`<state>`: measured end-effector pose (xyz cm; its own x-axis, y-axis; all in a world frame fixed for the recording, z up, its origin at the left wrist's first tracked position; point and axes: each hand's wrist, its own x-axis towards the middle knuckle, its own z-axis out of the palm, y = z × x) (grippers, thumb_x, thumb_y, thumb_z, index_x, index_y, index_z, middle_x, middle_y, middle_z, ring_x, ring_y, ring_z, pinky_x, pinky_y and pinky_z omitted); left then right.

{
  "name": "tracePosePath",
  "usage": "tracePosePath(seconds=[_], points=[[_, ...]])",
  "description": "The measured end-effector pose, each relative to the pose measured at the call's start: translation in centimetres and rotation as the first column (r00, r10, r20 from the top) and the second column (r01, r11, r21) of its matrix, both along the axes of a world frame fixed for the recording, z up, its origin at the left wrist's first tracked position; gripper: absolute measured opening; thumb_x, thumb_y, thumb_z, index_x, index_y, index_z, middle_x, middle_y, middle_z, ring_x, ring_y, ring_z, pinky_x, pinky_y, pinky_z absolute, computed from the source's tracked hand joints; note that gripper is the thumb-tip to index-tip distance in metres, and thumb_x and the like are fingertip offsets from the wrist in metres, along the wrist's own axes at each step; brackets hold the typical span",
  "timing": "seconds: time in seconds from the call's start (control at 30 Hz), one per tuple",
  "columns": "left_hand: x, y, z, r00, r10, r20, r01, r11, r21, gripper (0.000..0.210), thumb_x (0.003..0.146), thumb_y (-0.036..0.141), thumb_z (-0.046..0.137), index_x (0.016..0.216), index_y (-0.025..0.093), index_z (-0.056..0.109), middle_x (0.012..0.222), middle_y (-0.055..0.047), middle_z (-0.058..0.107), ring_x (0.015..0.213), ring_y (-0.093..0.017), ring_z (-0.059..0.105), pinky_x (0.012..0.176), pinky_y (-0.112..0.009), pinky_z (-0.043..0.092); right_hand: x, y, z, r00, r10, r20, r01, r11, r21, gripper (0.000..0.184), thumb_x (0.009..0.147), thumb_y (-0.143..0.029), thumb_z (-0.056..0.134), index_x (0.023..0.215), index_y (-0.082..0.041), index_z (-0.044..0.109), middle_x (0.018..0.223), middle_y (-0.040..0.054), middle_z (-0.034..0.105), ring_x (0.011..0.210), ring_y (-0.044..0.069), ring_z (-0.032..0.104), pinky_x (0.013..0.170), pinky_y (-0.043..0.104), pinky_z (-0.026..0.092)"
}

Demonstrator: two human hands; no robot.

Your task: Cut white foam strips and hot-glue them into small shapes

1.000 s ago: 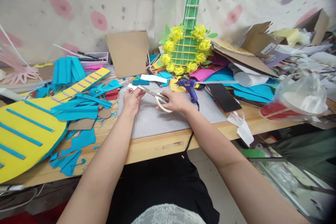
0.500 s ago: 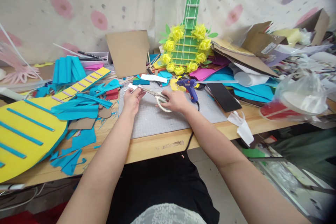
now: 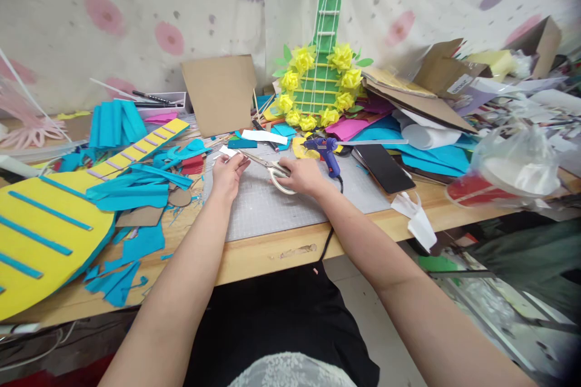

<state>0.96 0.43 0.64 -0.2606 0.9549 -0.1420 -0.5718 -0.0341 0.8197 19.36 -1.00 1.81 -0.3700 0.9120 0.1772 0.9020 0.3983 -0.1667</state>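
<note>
My right hand (image 3: 302, 175) grips a pair of scissors (image 3: 282, 182) with pale handles, its blades pointing left toward my other hand. Between the fingers of my left hand (image 3: 227, 176) is a small piece of white paper (image 3: 228, 150), held close to the blade tips. Whether the blades are cutting into it I cannot tell. Both hands are over a grey cutting mat (image 3: 267, 217). Just behind them lie a white paper strip (image 3: 264, 136) and a blue piece (image 3: 242, 144). A purple glue gun (image 3: 329, 154) rests right of my right hand.
A yellow guitar-shaped craft (image 3: 49, 217) and blue scraps (image 3: 145, 242) cover the left. At the back stands a green guitar shape (image 3: 318, 94) with yellow flowers, beside a cardboard sheet (image 3: 220, 94). A black phone (image 3: 385, 168) and a bagged red cup (image 3: 485, 181) sit to the right.
The view has shifted slightly. Both hands keep nearly the same pose, with the scissors and white paper still held.
</note>
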Motion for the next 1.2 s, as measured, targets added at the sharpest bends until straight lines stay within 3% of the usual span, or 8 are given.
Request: tracePosePath(seconds=[0.33, 0.6, 0.93, 1.2], points=[[-0.1, 0.2, -0.3, 1.000, -0.006, 0.015, 0.006, 1.000, 0.022, 0.035, 0.059, 0.007, 0.066, 0.071, 0.020, 0.036, 0.062, 0.005, 0.061, 0.061, -0.008, 0.061, 0.076, -0.029, 0.051, 0.4, 0.2, -0.1, 0.996, 0.000, -0.093, -0.002, 1.000, -0.023, 0.043, 0.079, -0.061, 0.045, 0.089, -0.023, 0.062, 0.080, 0.0029, 0.068, 0.070, 0.017, 0.058, 0.057, 0.025, 0.025], [-0.1, 0.1, -0.1, 1.000, -0.006, 0.022, 0.006, 1.000, 0.013, 0.033, 0.061, 0.006, 0.064, 0.070, 0.020, 0.035, 0.064, 0.003, 0.062, 0.063, -0.009, 0.063, 0.078, -0.029, 0.051, 0.3, -0.1, 0.2, 0.998, 0.031, -0.050, -0.032, 0.999, -0.026, 0.049, 0.076, -0.065, 0.046, 0.096, -0.023, 0.061, 0.083, 0.0038, 0.068, 0.071, 0.018, 0.058, 0.058, 0.025, 0.027], [-0.4, 0.9, -1.0, 1.000, -0.019, 0.008, 0.019, 0.999, 0.034, 0.036, 0.057, 0.009, 0.067, 0.071, 0.020, 0.036, 0.062, 0.004, 0.063, 0.061, -0.011, 0.063, 0.077, -0.032, 0.051, 0.1, 0.1, -0.3, 1.000, 0.007, -0.012, -0.006, 0.998, 0.061, 0.049, 0.075, -0.065, 0.046, 0.091, -0.022, 0.063, 0.075, 0.0035, 0.067, 0.066, 0.017, 0.055, 0.055, 0.026, 0.019], [-0.4, 0.5, -0.7, 1.000, -0.026, -0.001, 0.026, 0.999, 0.039, 0.037, 0.056, 0.010, 0.069, 0.070, 0.020, 0.036, 0.061, 0.004, 0.063, 0.060, -0.010, 0.062, 0.076, -0.030, 0.051, 0.2, 0.1, -0.4, 0.999, -0.024, -0.031, 0.025, 0.999, 0.042, 0.042, 0.078, -0.060, 0.047, 0.086, -0.023, 0.064, 0.075, 0.0023, 0.067, 0.067, 0.017, 0.057, 0.055, 0.026, 0.021]])
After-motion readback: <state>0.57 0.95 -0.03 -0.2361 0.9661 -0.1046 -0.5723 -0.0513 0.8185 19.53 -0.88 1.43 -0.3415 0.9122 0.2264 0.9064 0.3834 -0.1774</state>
